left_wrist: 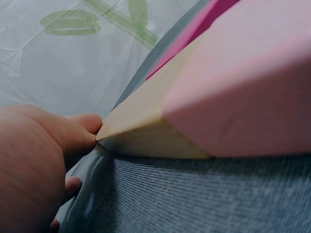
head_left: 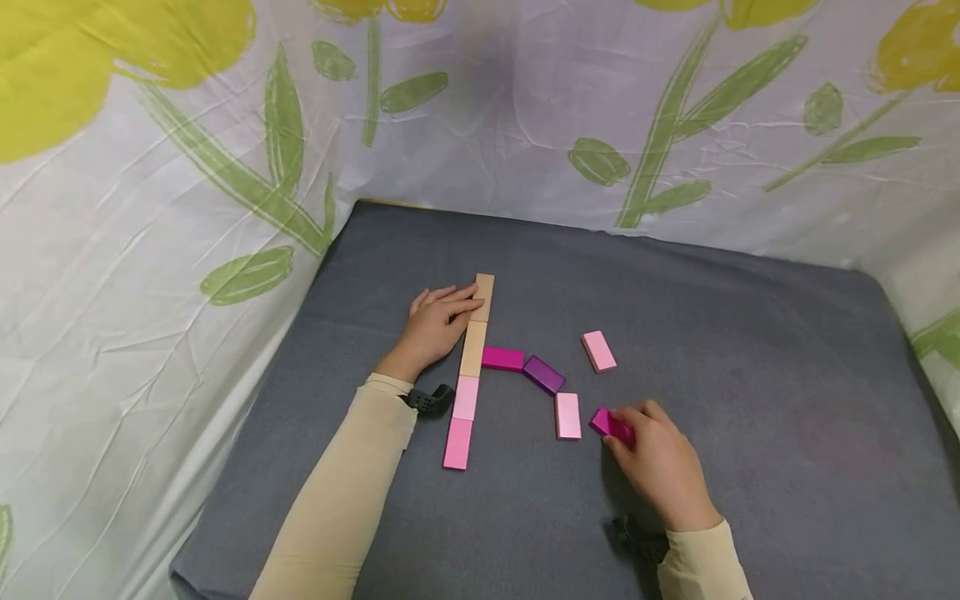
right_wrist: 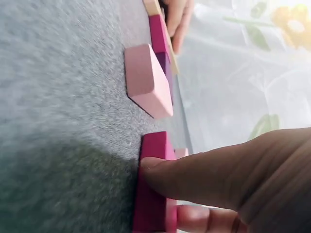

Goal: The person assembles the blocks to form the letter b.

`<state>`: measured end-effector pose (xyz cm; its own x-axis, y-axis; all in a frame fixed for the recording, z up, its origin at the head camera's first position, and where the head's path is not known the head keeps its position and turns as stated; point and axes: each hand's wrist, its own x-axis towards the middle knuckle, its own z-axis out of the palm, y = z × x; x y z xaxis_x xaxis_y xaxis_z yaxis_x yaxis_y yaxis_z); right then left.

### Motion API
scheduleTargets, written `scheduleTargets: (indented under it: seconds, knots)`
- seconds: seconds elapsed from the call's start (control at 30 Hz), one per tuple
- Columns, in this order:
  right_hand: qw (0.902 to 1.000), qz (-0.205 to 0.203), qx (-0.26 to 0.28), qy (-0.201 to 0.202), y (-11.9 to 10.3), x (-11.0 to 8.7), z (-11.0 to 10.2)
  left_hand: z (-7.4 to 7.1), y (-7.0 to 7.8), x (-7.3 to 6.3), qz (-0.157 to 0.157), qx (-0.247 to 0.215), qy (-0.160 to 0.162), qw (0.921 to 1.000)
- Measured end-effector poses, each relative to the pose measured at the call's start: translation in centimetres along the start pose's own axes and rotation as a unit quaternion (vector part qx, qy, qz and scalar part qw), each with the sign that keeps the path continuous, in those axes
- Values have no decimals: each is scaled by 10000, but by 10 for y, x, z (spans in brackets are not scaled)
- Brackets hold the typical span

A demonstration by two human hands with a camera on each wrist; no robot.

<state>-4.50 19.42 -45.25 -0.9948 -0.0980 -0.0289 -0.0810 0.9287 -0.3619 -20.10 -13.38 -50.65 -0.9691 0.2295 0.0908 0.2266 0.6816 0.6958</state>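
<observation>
My right hand [head_left: 663, 462] pinches a magenta block [head_left: 603, 422] between thumb and fingers; in the right wrist view that block [right_wrist: 150, 206] lies low against the cloth. Just left of it lies a light pink block [head_left: 567, 417], followed by a purple block [head_left: 543, 374] and another magenta block [head_left: 503, 358] in a bent line. This line meets a straight column of two tan blocks [head_left: 472, 348], a light pink one [head_left: 465, 398] and a brighter pink one [head_left: 457, 444]. Fingers of my left hand [head_left: 433, 329], extended, touch the far tan block [head_left: 485, 287].
A separate light pink block [head_left: 599, 352] lies beyond my right hand. Grey cloth [head_left: 787, 400] covers the table, whose far edge meets a white flowered curtain [head_left: 487, 167]. Dark wrist cameras sit on both wrists, the left one [head_left: 431, 401] close beside the column.
</observation>
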Motion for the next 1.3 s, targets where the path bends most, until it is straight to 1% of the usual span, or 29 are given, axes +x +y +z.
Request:
scheduleTargets:
  seconds: [0.1, 0.2, 0.37, 0.53, 0.77, 0.93, 1.03, 1.13, 1.3]
  knots:
    - [9998, -157, -46, -66, -1, -8, -1, -1, 0, -1, -7, -20, 4, 10000]
    - [9988, -481, -74, -43, -3, -17, 0, -2, 0, -1, -26, -34, 9, 10000]
    - [9925, -1193, 8, 256, -8, -31, 7, -3, 1, -2, -34, -117, 37, 9999]
    - [9837, -1720, 133, 497, -16, -37, 15, -4, 1, -3, -30, -157, 52, 9999]
    - [9811, -1923, 99, 165, -35, -37, 21, -2, 1, -3, -13, -164, 65, 9998]
    - [9701, -2424, 124, 81, -44, -30, 25, -2, 1, -3, -3, -112, 50, 9999]
    - [9650, -2619, 128, 23, -50, -26, 28, -3, 2, -2, 0, -82, 20, 10000]
    - [9624, -2712, 100, -98, -58, -22, 31, -3, 2, -2, 11, -70, 6, 10000]
    - [9607, -2731, 37, -503, -73, -15, 33, -1, 1, -1, 64, -75, 31, 9999]
